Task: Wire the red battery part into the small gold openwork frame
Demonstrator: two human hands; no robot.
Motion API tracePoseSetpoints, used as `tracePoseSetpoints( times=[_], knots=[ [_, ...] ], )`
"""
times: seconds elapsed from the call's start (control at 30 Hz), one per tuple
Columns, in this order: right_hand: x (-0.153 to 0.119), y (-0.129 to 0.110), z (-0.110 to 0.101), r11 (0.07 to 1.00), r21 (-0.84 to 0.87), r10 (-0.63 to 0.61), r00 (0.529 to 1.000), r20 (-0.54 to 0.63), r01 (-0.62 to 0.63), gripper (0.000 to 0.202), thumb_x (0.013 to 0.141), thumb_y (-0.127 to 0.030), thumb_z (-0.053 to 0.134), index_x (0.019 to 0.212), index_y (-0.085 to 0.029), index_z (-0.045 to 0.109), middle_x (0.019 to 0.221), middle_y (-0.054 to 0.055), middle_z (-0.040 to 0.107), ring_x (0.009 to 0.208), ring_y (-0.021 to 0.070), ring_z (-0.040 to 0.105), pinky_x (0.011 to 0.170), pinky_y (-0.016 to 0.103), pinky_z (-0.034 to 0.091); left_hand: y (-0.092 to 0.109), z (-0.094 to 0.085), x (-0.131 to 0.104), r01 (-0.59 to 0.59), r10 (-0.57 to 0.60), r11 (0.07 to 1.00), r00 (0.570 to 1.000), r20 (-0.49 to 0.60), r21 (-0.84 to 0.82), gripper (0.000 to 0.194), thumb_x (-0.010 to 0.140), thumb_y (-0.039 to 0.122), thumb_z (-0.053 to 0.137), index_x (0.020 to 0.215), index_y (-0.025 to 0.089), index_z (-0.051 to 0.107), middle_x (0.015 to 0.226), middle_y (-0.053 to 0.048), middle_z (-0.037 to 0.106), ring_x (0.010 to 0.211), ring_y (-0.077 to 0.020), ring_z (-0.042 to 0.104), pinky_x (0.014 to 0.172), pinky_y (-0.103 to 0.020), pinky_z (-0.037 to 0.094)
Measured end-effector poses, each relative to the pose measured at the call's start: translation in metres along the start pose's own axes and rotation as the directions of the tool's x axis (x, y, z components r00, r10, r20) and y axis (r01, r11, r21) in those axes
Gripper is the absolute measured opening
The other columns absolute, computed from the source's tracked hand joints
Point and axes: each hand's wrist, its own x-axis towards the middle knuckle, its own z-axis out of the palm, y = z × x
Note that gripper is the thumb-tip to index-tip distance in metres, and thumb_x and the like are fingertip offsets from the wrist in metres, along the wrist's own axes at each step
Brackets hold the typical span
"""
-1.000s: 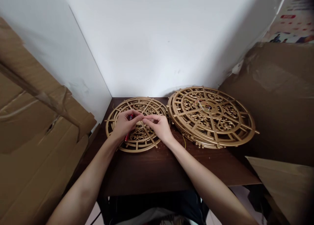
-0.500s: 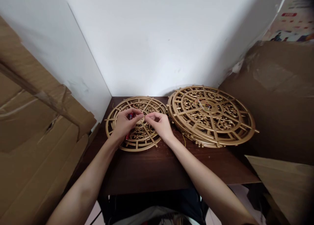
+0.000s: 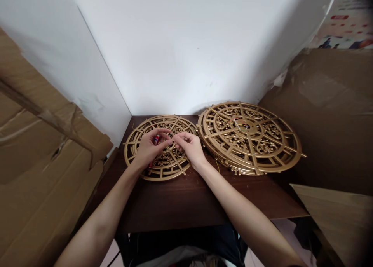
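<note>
Both hands meet over the centre of a round gold openwork panel [image 3: 161,177] lying flat on the dark table. My left hand [image 3: 150,145] comes from the left, thumb and fingertips drawn together in a pinch. Facing it, my right hand [image 3: 190,147] is pinched too, its fingertips almost touching the left ones. Whatever sits between the fingertips is too small to make out. Under the left palm shows a small red cylinder [image 3: 157,139], perhaps a battery; whether the hand touches it I cannot tell.
To the right a stack of gold openwork panels [image 3: 253,158] overlaps the first one's edge, with thin wires [image 3: 241,124] on its centre. A yellow wire [image 3: 217,166] lies on the dark wooden table [image 3: 175,205]. Cardboard [image 3: 52,173] stands left, a large box [image 3: 329,123] right, a white wall [image 3: 186,57] behind.
The left fingers have lifted and parted slightly, so more of the red cylinder shows. The right fingertips have shifted a little. The view has moved slightly; the panels stay put.
</note>
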Motion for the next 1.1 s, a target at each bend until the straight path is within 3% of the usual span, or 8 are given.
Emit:
tracePoseSetpoints(
  times=[0.13,0.23,0.37,0.47,0.63,0.83,0.97,1.1],
  knots=[
    [-0.0004,-0.0017,0.0011,0.998,0.061,0.022,1.0,0.019,-0.023,0.025,0.063,-0.038,0.076,0.071,-0.016,0.066,0.057,-0.002,0.061,0.052,0.0096,0.052,0.049,0.022,0.039,0.0005,0.0008,0.0003,0.013,-0.011,0.999,0.999,0.038,-0.044,0.044,0.069,0.031,0.075,0.109,0.017,0.065,0.076,-0.001,0.066,0.05,-0.0066,0.045,0.046,-0.019,0.036],
    [-0.0002,-0.0026,0.0011,0.997,0.075,0.032,0.999,0.009,-0.033,0.028,0.061,-0.04,0.077,0.071,-0.016,0.066,0.057,-0.002,0.061,0.053,0.0102,0.054,0.049,0.022,0.039,-0.0014,0.0008,0.0019,0.055,-0.05,0.972,0.998,0.026,-0.228,0.043,0.078,0.03,0.065,0.118,0.018,0.058,0.076,0.0,0.065,0.045,-0.0052,0.036,0.038,-0.017,0.028],
    [0.0,-0.0025,-0.0004,0.996,0.085,0.007,1.0,0.01,-0.008,0.028,0.061,-0.04,0.078,0.072,-0.016,0.067,0.057,-0.002,0.062,0.053,0.0101,0.055,0.049,0.022,0.039,-0.005,-0.0012,0.0051,0.034,-0.062,0.897,0.997,-0.05,-0.441,0.03,0.082,0.022,0.052,0.112,0.019,0.054,0.08,-0.004,0.068,0.054,-0.0097,0.041,0.036,-0.015,0.028],
    [-0.0005,-0.0026,-0.0014,0.998,0.069,0.003,1.0,0.021,-0.004,0.027,0.062,-0.04,0.078,0.072,-0.017,0.069,0.058,-0.002,0.063,0.053,0.0099,0.055,0.049,0.022,0.038,-0.0043,-0.0025,0.0063,0.037,-0.07,0.863,0.996,-0.047,-0.504,0.033,0.078,0.018,0.058,0.11,0.02,0.05,0.085,-0.006,0.071,0.057,-0.0103,0.045,0.04,-0.016,0.033],
    [-0.0014,-0.0032,-0.0009,1.0,0.025,-0.006,0.998,0.062,0.004,0.025,0.062,-0.038,0.078,0.071,-0.017,0.07,0.055,-0.002,0.062,0.053,0.0099,0.054,0.051,0.022,0.038,0.0,-0.001,0.0062,0.11,-0.072,0.769,0.994,0.085,-0.63,0.038,0.076,0.018,0.071,0.109,0.015,0.053,0.098,-0.014,0.073,0.063,-0.0092,0.054,0.05,-0.018,0.042],
    [-0.0012,-0.0044,0.0001,1.0,0.012,-0.026,0.999,0.025,0.025,0.024,0.06,-0.037,0.079,0.069,-0.017,0.07,0.056,-0.003,0.061,0.052,0.0096,0.051,0.052,0.023,0.038,-0.0035,0.0008,0.0068,0.085,-0.087,0.736,0.996,0.031,-0.671,0.035,0.075,0.023,0.076,0.102,0.016,0.055,0.116,-0.014,0.069,0.075,-0.0114,0.063,0.063,-0.023,0.052],
    [-0.001,-0.0052,-0.0005,0.999,-0.016,-0.041,0.998,-0.037,0.04,0.023,0.061,-0.036,0.078,0.07,-0.017,0.07,0.057,-0.003,0.061,0.053,0.0098,0.05,0.054,0.024,0.04,-0.0027,0.0007,0.0066,0.026,-0.066,0.768,0.997,-0.038,-0.64,0.026,0.077,0.028,0.074,0.093,0.017,0.057,0.111,-0.012,0.071,0.067,-0.009,0.059,0.051,-0.019,0.049],
    [-0.0017,-0.0059,-0.0005,0.997,0.002,-0.075,0.995,-0.072,0.076,0.02,0.062,-0.034,0.077,0.072,-0.017,0.07,0.057,-0.003,0.061,0.054,0.0101,0.051,0.058,0.026,0.043,0.0013,0.0022,0.003,-0.047,0.018,0.875,0.998,-0.064,-0.482,0.02,0.079,0.03,0.071,0.091,0.016,0.063,0.091,-0.007,0.072,0.054,-0.0069,0.056,0.042,-0.017,0.044]
  ],
)
